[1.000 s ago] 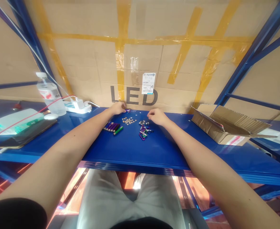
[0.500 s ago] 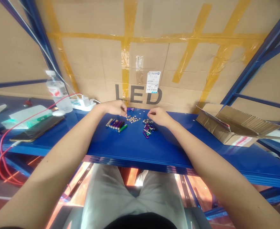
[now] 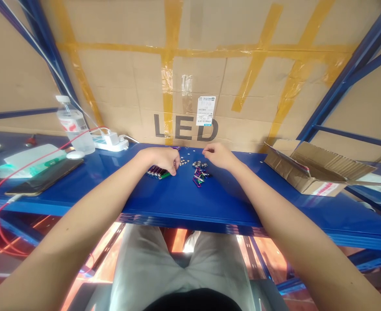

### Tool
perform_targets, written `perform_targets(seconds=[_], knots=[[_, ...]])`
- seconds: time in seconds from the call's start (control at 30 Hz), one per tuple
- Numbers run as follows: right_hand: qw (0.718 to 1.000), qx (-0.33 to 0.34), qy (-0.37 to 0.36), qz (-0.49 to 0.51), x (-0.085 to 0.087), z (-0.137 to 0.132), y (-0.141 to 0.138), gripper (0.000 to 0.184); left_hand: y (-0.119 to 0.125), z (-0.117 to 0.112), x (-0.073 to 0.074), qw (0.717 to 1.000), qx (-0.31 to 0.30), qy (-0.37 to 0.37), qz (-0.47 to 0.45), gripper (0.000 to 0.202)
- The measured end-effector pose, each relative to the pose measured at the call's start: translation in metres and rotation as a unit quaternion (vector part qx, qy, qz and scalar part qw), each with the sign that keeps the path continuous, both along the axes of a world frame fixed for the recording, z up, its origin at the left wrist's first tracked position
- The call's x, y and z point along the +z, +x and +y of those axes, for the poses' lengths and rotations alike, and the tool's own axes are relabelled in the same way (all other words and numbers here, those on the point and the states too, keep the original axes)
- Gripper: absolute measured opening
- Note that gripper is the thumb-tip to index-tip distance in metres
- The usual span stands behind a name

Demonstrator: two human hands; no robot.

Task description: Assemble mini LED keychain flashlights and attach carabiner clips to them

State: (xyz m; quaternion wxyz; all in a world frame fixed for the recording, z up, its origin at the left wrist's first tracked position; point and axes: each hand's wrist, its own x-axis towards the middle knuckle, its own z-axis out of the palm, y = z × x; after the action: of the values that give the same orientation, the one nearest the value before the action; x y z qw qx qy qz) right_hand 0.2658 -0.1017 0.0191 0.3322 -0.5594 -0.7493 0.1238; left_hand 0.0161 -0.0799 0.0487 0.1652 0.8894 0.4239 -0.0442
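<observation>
On the blue shelf [image 3: 216,203] lies a row of small coloured cylinders [image 3: 157,173], a scatter of small silver parts [image 3: 184,162] and a heap of coloured carabiner clips [image 3: 200,177]. My left hand [image 3: 164,159] rests over the cylinders with its fingers curled, fingertips at the silver parts. My right hand [image 3: 218,155] hovers just behind the clips in a pinch; what it holds is too small to name.
A taped cardboard wall marked LED [image 3: 185,127] closes the back. To the left stand a water bottle [image 3: 72,127], a white power strip [image 3: 110,141] with a red cable, and a phone [image 3: 44,181]. An open cardboard box [image 3: 313,170] lies at the right.
My left hand has come back from the far edge of the shelf and now lies over the cylinders. My right hand has lifted slightly behind the clips.
</observation>
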Motion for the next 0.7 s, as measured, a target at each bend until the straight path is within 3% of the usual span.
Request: perform_targets(seconds=[0.1, 0.17, 0.3, 0.4, 0.53, 0.7], knots=[[1.000, 0.005, -0.004, 0.021, 0.002, -0.001, -0.002, 0.014, 0.002, 0.001, -0.002, 0.996, -0.015, -0.016, -0.084, 0.021], [0.996, 0.021, -0.031, 0.075, 0.005, -0.005, -0.005, 0.013, 0.004, 0.000, -0.001, 0.979, -0.014, 0.001, -0.202, 0.019], [0.958, 0.137, -0.107, 0.227, 0.012, -0.018, -0.017, 0.011, 0.015, -0.004, -0.001, 0.894, 0.036, 0.066, -0.441, 0.016], [0.938, 0.195, -0.111, 0.266, 0.010, -0.025, -0.028, 0.017, 0.024, -0.007, -0.004, 0.854, 0.045, 0.061, -0.514, 0.012], [0.939, 0.153, -0.118, 0.284, 0.000, -0.025, -0.042, 0.011, 0.027, -0.007, -0.010, 0.856, 0.038, 0.039, -0.514, 0.014], [0.967, 0.104, -0.107, 0.208, -0.007, -0.020, -0.040, 0.010, 0.011, 0.009, -0.012, 0.904, 0.006, 0.023, -0.428, 0.019]])
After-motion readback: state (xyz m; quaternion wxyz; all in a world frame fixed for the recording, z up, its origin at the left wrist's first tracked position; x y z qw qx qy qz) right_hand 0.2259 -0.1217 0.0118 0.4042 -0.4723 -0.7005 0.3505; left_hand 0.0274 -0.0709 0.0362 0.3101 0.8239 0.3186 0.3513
